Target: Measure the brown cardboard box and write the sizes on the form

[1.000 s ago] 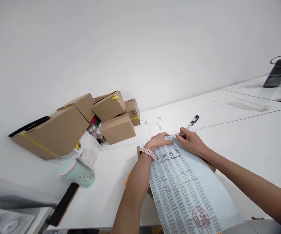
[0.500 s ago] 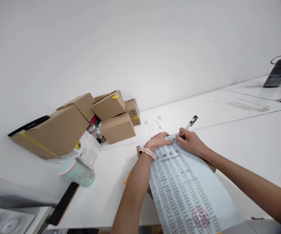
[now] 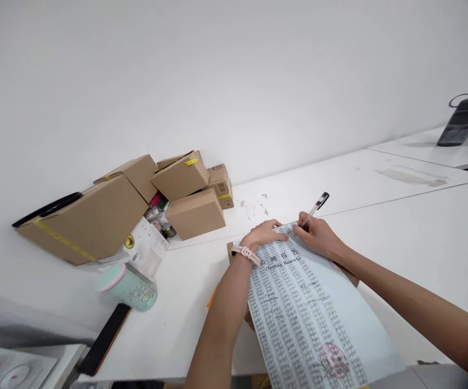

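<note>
A pale blue printed sheet [image 3: 323,302], headed "Testing Report" and covered in rows of handwriting, lies over a cardboard box [image 3: 349,276] and hangs past the table's front edge. My right hand [image 3: 317,233] is closed around a white pen with a black end [image 3: 314,208], its lower end near the sheet's top edge and hidden by my fingers. Flat on the sheet's upper left corner rests my left hand [image 3: 265,233], fingers spread and thumb lying on the paper. A pale band [image 3: 245,254] circles the left wrist. A red round stamp marks the sheet's lower part.
Several cardboard boxes [image 3: 195,213] are stacked at the back left against the wall. Nearer stand a mint tumbler [image 3: 131,289] with a pink-rimmed lid and a white carton [image 3: 148,248]. A black flat object [image 3: 106,337] lies at the left edge. A dark bottle [image 3: 463,121] stands far right.
My right hand with the pen has shifted very slightly at the sheet's top edge. The left hand and the sheet stay where they were.
</note>
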`<state>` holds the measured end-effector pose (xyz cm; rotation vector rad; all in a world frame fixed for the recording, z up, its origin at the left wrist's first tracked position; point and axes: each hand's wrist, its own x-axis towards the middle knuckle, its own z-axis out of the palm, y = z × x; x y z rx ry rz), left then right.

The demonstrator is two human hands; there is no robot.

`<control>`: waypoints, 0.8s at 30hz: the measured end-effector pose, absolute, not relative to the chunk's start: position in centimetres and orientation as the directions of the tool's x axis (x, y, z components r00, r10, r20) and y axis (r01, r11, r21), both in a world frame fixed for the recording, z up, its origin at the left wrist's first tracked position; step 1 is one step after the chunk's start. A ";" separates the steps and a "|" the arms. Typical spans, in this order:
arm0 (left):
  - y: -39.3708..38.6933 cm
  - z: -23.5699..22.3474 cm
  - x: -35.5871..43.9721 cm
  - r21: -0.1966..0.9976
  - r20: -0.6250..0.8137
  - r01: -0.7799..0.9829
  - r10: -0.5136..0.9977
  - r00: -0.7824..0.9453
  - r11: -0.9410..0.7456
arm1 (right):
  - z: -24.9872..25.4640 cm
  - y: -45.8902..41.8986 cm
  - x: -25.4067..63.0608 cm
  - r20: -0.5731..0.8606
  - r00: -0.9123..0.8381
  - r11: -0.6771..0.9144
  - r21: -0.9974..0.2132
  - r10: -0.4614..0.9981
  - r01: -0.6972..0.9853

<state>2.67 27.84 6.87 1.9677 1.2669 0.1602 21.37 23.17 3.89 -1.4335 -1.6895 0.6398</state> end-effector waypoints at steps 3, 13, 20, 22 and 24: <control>27.7 6.9 2.7 0.662 -0.292 0.722 0.818 0.495 -0.201 | 3.9 23.1 21.4 0.270 -0.018 0.236 -0.805 0.963 0.544; 27.6 7.1 2.7 0.651 -0.304 0.733 0.818 0.489 -0.197 | 4.0 23.1 21.3 0.261 -0.017 0.225 -0.798 0.965 0.560; 27.8 6.9 2.6 0.652 -0.297 0.730 0.816 0.495 -0.205 | 3.9 23.2 21.4 0.274 -0.010 0.233 -0.793 0.962 0.563; 27.8 6.9 2.6 0.653 -0.294 0.728 0.817 0.496 -0.207 | 3.9 23.2 21.4 0.276 -0.012 0.236 -0.795 0.961 0.558; 27.8 6.9 2.7 0.655 -0.292 0.727 0.817 0.497 -0.208 | 3.9 23.2 21.4 0.278 -0.010 0.236 -0.796 0.961 0.557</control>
